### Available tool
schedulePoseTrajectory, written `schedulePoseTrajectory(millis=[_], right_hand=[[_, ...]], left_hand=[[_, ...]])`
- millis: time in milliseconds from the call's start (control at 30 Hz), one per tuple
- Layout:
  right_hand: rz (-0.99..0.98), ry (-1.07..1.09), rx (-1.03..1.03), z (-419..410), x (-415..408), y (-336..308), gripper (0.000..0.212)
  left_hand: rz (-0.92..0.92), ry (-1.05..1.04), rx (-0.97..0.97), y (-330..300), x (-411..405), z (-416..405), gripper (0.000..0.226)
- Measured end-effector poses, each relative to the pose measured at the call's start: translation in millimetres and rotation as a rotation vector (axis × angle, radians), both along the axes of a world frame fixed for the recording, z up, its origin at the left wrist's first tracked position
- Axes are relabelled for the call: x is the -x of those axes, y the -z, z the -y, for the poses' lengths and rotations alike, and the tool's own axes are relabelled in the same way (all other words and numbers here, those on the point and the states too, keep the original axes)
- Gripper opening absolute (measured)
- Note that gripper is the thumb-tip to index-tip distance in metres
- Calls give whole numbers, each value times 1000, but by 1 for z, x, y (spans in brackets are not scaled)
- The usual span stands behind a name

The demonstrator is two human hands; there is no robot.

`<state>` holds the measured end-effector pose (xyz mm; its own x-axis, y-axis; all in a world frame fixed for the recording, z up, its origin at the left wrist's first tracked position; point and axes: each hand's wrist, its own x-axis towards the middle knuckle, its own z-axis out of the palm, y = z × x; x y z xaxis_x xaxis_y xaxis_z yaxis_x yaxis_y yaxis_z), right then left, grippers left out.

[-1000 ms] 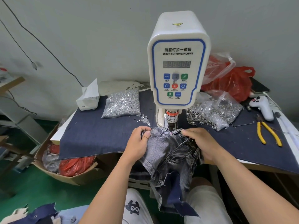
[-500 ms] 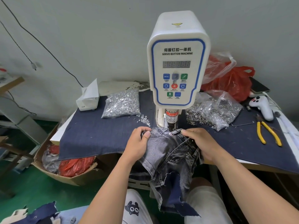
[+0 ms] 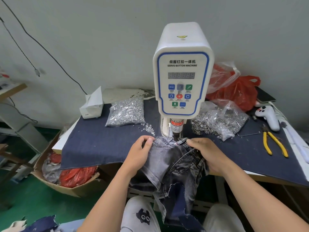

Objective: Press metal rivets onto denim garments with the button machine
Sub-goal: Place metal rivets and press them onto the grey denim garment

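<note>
Grey washed denim garment [image 3: 168, 166] held at the front edge of the counter [image 3: 93, 144], top edge tucked under the press head of the white button machine [image 3: 183, 69], rest draping down off the counter toward the lap. Left hand [image 3: 139, 154] gripping the garment's left edge, fingers [image 3: 147, 141] curled round the fabric with thumb on top. Right hand [image 3: 206, 154] pinning the right side, fingers pressed together and curled over the waistband, fingertips just beside the press point. Small metal glint on the denim right under the press head, too small to tell whether a rivet. Counter covered with dark blue cloth. Clear bag of silver rivets [image 3: 126, 111] left of the machine, a few loose ones spilled beside it. Second clear bag of metal rings [image 3: 220, 120] right of the machine, some spilled out. White tissue box [image 3: 92, 107] at back left. Yellow-handled pliers [image 3: 274, 143] at right, well apart from the hands. White handheld controller [image 3: 268, 117] behind the pliers. Red plastic bag [image 3: 237, 91] at back right, clear bag on top of it. Cardboard box [image 3: 66, 183] with red bags on the green floor, left of the counter. Denim scraps at bottom left.
</note>
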<state>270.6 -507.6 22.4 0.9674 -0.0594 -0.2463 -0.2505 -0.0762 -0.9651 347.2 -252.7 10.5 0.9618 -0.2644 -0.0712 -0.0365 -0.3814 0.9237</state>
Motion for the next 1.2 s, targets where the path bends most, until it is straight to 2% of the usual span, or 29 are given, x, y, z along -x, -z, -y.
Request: schedulePoseTrajectory(millis=[100, 200, 300, 367, 433, 467, 533, 600, 633, 733, 800, 867, 900, 1033, 1133, 1200], right_hand=[[36, -38, 61, 0, 0, -4, 28], [38, -87, 29, -2, 1, -12, 26], [14, -146, 60, -3, 4, -18, 21], [19, -172, 103, -1, 9, -21, 25], [44, -200, 108, 2, 13, -25, 24], [50, -205, 95, 4, 15, -26, 21], [42, -186, 90, 9, 18, -27, 23], [8, -169, 142, 12, 20, -25, 27], [-19, -158, 200, 12, 20, -24, 30], [-69, 19, 434, 19, 11, -16, 30], [-36, 192, 705, 30, 1, -11, 29], [20, 281, 992, 38, -10, -7, 25], [43, 298, 1063, 40, -17, -6, 24], [54, 202, 1209, 38, -43, -5, 20], [39, 131, 1298, 36, -56, -1, 19], [40, 152, 1330, 33, -59, 2, 16]], left_hand=[[-43, 9, 53, -6, 2, -7, 38], [-46, 55, 66, -6, 8, -13, 31], [-77, 140, 203, -4, 16, -21, 24], [-122, 222, 308, -5, 23, -25, 24], [-155, 220, 318, -6, 27, -30, 26], [-177, 196, 277, -8, 28, -32, 23], [-170, 237, 6, -14, 27, -35, 16], [-70, 380, -274, -17, 28, -36, 29], [-41, 416, -293, -18, 30, -35, 31], [-50, 448, -149, -24, 38, -31, 26], [-89, 499, -68, -22, 41, -28, 24], [-99, 555, -38, -22, 44, -24, 28], [-87, 566, -48, -21, 44, -21, 27], [-52, 481, -78, -24, 40, -12, 31], [-101, 240, -54, -27, 28, -8, 49], [-118, 133, -66, -27, 14, -8, 52]])
